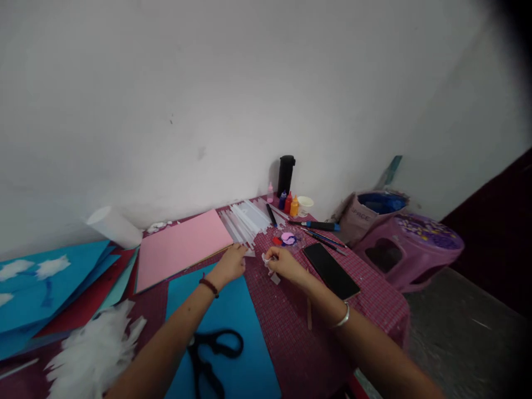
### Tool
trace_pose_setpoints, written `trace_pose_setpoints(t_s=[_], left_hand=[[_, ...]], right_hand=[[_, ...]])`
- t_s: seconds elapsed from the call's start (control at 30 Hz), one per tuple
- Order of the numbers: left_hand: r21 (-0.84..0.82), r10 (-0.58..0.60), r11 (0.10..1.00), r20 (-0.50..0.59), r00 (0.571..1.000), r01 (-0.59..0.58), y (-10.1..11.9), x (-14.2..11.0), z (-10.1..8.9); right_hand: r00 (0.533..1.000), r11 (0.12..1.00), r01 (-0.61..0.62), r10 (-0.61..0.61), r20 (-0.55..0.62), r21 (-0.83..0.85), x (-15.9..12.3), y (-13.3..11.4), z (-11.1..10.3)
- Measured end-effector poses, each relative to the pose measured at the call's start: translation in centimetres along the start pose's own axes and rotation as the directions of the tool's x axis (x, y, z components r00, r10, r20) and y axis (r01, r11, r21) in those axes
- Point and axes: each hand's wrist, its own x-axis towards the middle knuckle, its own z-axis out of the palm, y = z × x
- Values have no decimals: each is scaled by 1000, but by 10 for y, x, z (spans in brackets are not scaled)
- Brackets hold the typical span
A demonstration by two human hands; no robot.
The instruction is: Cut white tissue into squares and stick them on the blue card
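Observation:
My left hand (229,266) rests over the upper edge of a blue sheet (249,338), with its fingers reaching down towards a small whitish piece (250,253) at the near ends of the translucent glue sticks (239,224). No held thing shows in those fingers. My right hand (285,264) is pinched shut on a crumpled white scrap (265,259), probably paper or tissue. Just below it, another small white scrap (275,278) lies on the checked tablecloth (286,338). Black-handled scissors (214,352) lie on the blue sheet below my left forearm.
A pink sheet (183,246), white fluffy strips (97,352) and blue sheets with white patches (54,282) lie left. Rightward are a black phone (331,270), brushes (324,239), a cutter (320,225), paint bottles (288,203), a black flask (285,174) and a pink stool (403,249).

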Motion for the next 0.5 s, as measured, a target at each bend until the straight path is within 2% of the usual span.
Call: trace_pose_setpoints(t_s=[0.1,0.2,0.4,0.5], left_hand=[[18,84,996,62,995,-86,1,11,1],[-13,93,996,95,991,-92,-4,19,1],[-189,-14,981,107,994,34,-11,33,2],[-329,-92,938,68,993,110,-17,29,-9]], right_hand=[[999,999,6,-4,45,-41,-11,8,-10],[991,991,9,8,131,-132,-21,17,-19],[978,927,109,-36,204,-359,-28,8,-24],[967,897,157,-53,250,-414,-28,0,-19]])
